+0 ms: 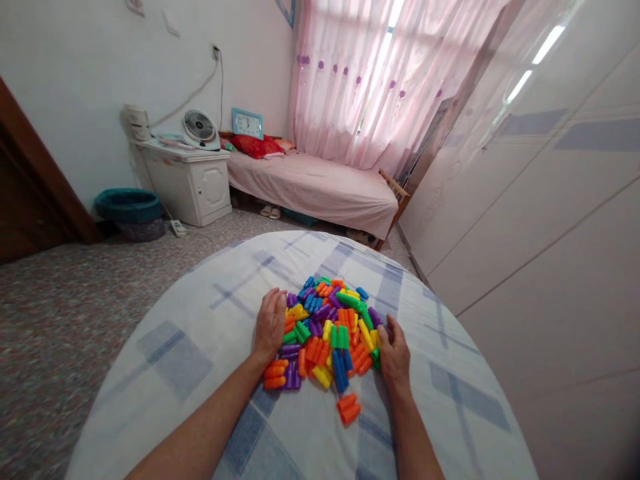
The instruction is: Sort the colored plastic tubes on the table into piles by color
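Note:
A heap of colourful plastic building pieces, shaped like short joined tubes, lies between my two hands. They are orange, green, blue, purple and yellow. Against the heap's left side rests my left hand, its fingers stretched out and the palm turned inward. My right hand stands along the right side, fingers extended, touching or very near the outer pieces. Neither hand grips a piece. One orange piece sits apart, closer to me than the heap. Parts of the outer pieces are hidden behind my fingers.
The round table wears a white and blue checked cloth. Beyond it are a bed with a pink sheet, a white cabinet carrying a fan, and a teal-lined bin. White wardrobe doors run along the right.

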Demonstrator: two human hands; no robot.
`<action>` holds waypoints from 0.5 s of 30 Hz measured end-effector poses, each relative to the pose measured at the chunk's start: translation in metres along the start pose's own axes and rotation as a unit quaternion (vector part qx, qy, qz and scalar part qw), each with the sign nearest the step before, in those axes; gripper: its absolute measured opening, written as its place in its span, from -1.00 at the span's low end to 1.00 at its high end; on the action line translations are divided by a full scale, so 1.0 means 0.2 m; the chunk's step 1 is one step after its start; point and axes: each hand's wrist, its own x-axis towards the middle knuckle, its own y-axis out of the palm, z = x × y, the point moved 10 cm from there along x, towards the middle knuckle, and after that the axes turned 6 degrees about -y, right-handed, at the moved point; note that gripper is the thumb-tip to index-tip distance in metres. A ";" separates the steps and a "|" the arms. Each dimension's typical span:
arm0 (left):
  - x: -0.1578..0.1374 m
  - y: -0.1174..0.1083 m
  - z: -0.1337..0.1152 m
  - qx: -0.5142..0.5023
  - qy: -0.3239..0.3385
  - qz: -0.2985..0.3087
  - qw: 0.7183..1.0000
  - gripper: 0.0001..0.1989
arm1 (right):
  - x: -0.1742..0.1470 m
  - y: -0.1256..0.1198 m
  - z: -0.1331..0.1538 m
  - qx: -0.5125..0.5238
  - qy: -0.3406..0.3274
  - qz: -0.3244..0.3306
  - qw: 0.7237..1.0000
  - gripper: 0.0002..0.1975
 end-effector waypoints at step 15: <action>0.00 0.06 -0.02 0.022 0.007 0.051 0.998 -0.55 | -0.02 0.02 0.06 -0.032 -0.001 0.046 0.998 -0.43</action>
